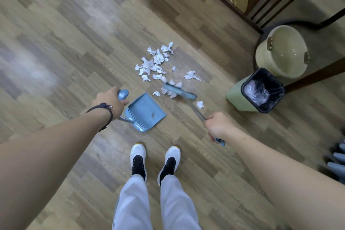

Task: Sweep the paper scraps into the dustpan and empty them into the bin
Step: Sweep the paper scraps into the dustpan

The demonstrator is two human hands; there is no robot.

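Observation:
Crumpled white paper scraps (155, 61) lie in a loose pile on the wood floor ahead of me. A blue dustpan (144, 111) rests on the floor below the pile, its mouth facing the scraps. My left hand (110, 103) grips the top of the dustpan's long handle. My right hand (217, 127) grips the handle of a blue broom, whose blurred head (179, 91) touches a few scraps just right of the dustpan. One scrap (200, 104) lies alone near the broom's shaft. The green bin (237, 97) with a black liner stands at the right.
A cream bucket (281, 52) stands behind the bin, under a dark wooden chair (280, 2). A chair leg slants past the bin. My feet in white and black shoes (155, 162) stand just behind the dustpan. Blue-grey objects (337, 162) show at the right edge.

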